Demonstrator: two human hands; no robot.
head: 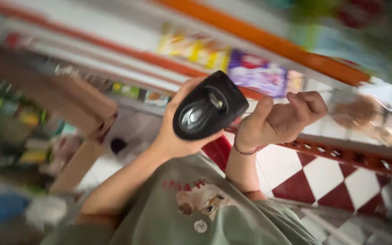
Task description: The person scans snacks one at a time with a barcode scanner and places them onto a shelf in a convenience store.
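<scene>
My left hand (174, 136) is raised in front of me and grips a black oval hand-held device (208, 111) with a glossy front panel. My right hand (278, 121) is beside it, just to the right and not touching it. Its fingers are curled into a loose fist with nothing in them, and a thin red bracelet (245, 151) circles its wrist. Both forearms rise out of a grey-green shirt (191, 213) with a small cartoon print. The whole view is tilted and blurred by motion.
Shop shelves with orange edges (268, 41) run across the top, holding yellow and purple packets (255, 72). A brown cardboard box (85, 102) stands at the left among blurred goods. Red-and-white chequered floor tiles (323, 177) lie at the right.
</scene>
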